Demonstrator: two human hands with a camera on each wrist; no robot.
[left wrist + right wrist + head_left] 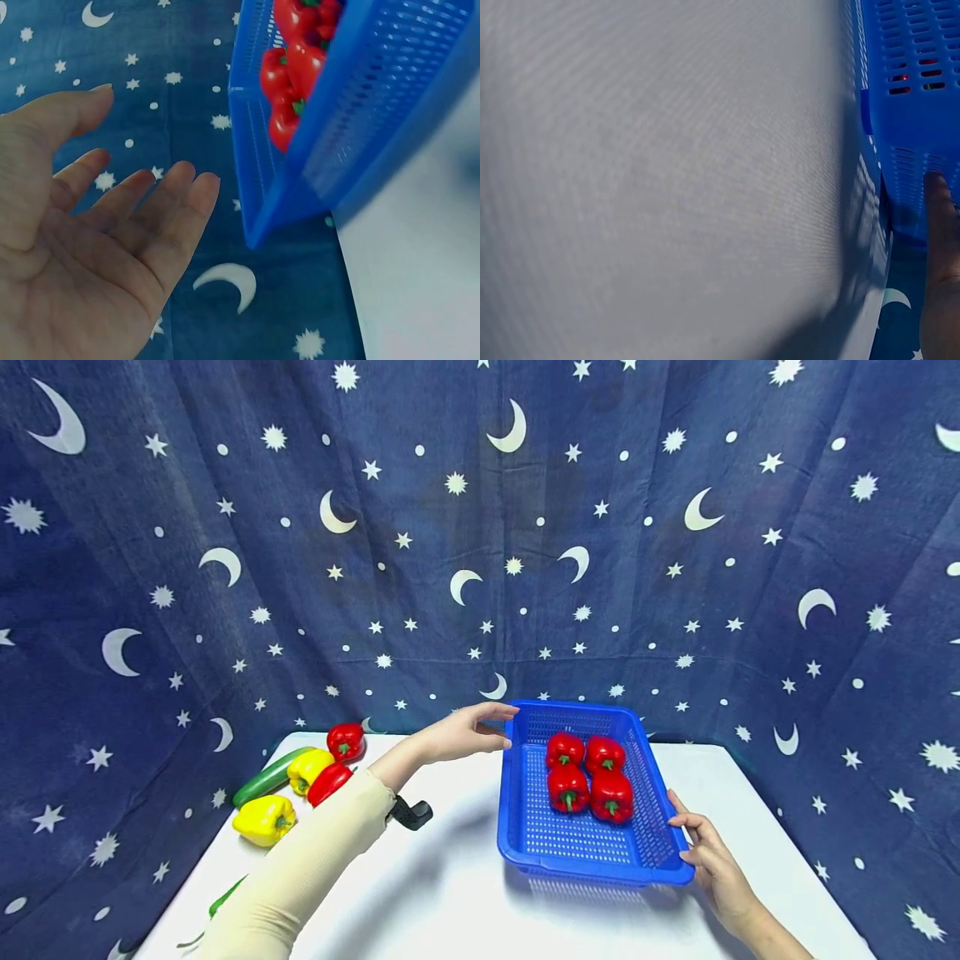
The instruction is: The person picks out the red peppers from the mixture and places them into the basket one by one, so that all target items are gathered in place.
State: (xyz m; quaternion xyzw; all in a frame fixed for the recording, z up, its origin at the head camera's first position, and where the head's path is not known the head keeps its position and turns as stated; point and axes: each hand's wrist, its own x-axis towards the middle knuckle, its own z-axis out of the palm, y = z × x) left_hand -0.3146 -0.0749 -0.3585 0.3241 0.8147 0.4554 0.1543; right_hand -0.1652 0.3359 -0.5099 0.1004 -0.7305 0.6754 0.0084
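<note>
A blue perforated plastic basket holds several red bell peppers, grouped toward its far half. My left hand is at the basket's far left corner. In the left wrist view, that left hand shows palm and spread fingers, with a gap between them and the basket's rim. On the other side, my right hand reaches the near right part of the basket, fingers and thumb at its edge. One straight finger lies against the outer wall in the right wrist view; the rest of that hand is mostly hidden.
Left on the white table lie yellow bell peppers, another red bell pepper, a red pepper, a long green cucumber-like vegetable and a thin green pepper, partly behind my left sleeve. A star-and-moon curtain surrounds the table.
</note>
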